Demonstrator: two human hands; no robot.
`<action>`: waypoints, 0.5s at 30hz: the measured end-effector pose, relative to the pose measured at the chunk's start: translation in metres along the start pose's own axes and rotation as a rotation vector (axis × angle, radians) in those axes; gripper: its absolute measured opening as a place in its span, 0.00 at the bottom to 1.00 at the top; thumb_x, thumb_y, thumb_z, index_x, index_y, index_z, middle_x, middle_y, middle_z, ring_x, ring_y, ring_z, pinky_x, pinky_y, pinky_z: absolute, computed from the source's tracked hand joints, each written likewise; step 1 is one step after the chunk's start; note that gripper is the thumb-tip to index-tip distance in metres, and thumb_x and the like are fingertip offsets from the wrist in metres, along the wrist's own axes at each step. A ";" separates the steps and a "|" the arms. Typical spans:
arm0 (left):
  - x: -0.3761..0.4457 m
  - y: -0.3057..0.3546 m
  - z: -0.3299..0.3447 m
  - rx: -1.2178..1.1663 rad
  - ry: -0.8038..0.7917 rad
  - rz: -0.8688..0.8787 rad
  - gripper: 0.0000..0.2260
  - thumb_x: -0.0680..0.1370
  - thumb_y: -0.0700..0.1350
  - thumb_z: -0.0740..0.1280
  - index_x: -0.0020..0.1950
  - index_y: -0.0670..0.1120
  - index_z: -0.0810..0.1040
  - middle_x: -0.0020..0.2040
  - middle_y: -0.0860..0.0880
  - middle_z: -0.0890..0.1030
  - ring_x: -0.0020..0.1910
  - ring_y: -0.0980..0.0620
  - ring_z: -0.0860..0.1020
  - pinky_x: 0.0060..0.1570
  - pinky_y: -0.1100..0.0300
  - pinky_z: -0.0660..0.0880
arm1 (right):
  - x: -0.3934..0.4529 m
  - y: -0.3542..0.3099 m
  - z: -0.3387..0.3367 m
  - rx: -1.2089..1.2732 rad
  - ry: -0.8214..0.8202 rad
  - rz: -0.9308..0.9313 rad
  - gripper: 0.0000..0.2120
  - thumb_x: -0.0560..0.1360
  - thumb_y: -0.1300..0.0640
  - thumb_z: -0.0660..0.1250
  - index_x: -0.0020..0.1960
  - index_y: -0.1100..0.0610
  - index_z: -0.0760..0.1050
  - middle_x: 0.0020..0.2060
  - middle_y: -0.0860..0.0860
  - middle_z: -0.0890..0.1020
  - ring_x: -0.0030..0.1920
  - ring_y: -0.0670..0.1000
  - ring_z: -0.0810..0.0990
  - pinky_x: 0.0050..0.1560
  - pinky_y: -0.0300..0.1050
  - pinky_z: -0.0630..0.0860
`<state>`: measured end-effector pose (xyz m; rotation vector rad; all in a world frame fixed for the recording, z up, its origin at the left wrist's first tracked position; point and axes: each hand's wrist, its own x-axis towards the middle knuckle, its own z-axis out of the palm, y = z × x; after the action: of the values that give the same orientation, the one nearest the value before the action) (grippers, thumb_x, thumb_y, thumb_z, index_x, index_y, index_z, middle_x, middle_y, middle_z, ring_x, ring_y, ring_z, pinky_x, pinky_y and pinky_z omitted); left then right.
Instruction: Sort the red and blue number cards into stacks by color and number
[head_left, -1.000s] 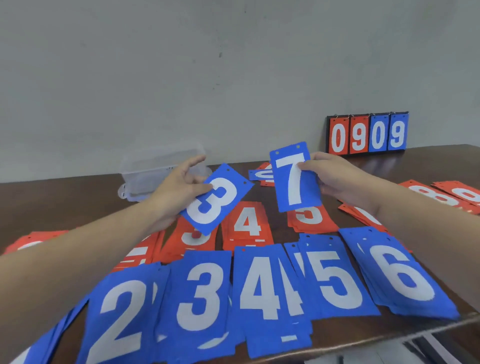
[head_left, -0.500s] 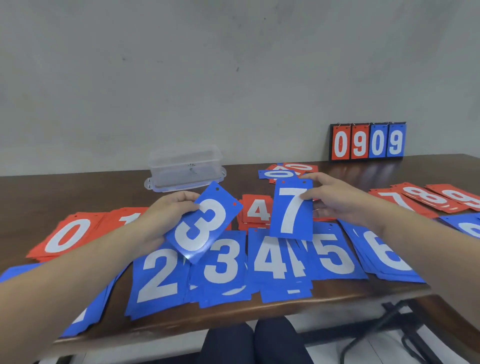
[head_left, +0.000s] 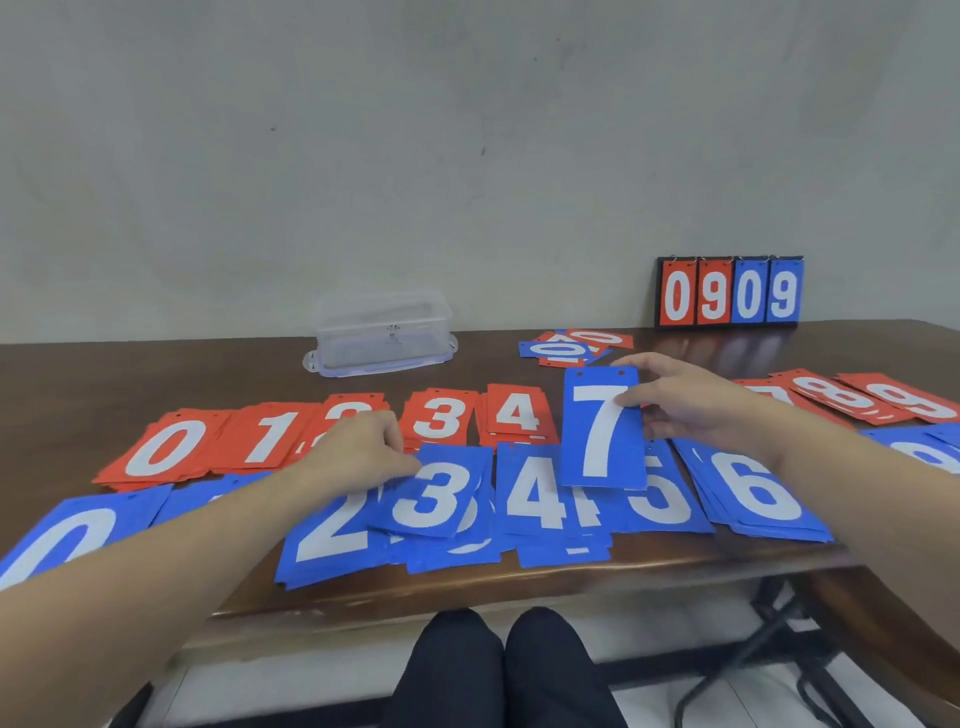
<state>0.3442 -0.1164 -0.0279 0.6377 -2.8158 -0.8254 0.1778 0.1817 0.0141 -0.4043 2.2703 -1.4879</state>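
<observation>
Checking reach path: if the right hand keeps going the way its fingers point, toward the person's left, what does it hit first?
Probably nothing soon: the right hand holds the blue 7 above the table. Below that line lie the red 4 and red 3 stacks; height is unclear.

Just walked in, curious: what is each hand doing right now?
Left hand: fingers pinch the blue 3 card.
Right hand: holds the blue 7 card up.

My right hand (head_left: 691, 405) holds up a blue card (head_left: 602, 428) with a white 7; my left hand (head_left: 358, 449) holds a blue card (head_left: 436, 493) reading 3; the red stacks (head_left: 332, 436) on the table show 0, 1, 3, 4, and at right 8 and 9; the blue stacks (head_left: 644, 504) show 0, 2, 4, 5, 6; the scoreboard (head_left: 730, 292) at the wall reads 0909.
</observation>
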 end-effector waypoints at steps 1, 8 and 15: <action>0.002 -0.001 0.001 0.074 0.023 0.021 0.10 0.73 0.48 0.76 0.44 0.46 0.76 0.45 0.51 0.81 0.44 0.54 0.80 0.44 0.54 0.80 | -0.001 0.001 -0.003 -0.003 0.004 0.003 0.15 0.79 0.60 0.68 0.63 0.48 0.73 0.53 0.53 0.85 0.53 0.52 0.86 0.55 0.55 0.83; 0.027 0.033 0.021 0.138 0.140 0.238 0.08 0.75 0.50 0.72 0.41 0.54 0.73 0.46 0.54 0.75 0.49 0.50 0.74 0.44 0.56 0.70 | -0.013 0.017 -0.051 -0.014 0.108 0.068 0.19 0.81 0.64 0.64 0.68 0.48 0.69 0.57 0.51 0.82 0.53 0.52 0.84 0.41 0.48 0.83; 0.046 0.108 0.058 0.010 0.017 0.403 0.05 0.78 0.46 0.68 0.43 0.54 0.75 0.44 0.50 0.76 0.43 0.51 0.77 0.44 0.53 0.74 | -0.031 0.045 -0.125 -0.034 0.280 0.105 0.19 0.81 0.64 0.62 0.68 0.48 0.69 0.55 0.55 0.84 0.54 0.55 0.84 0.48 0.51 0.81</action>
<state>0.2495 -0.0261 -0.0172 0.0669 -2.7890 -0.7211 0.1453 0.3135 0.0228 -0.0873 2.4903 -1.5350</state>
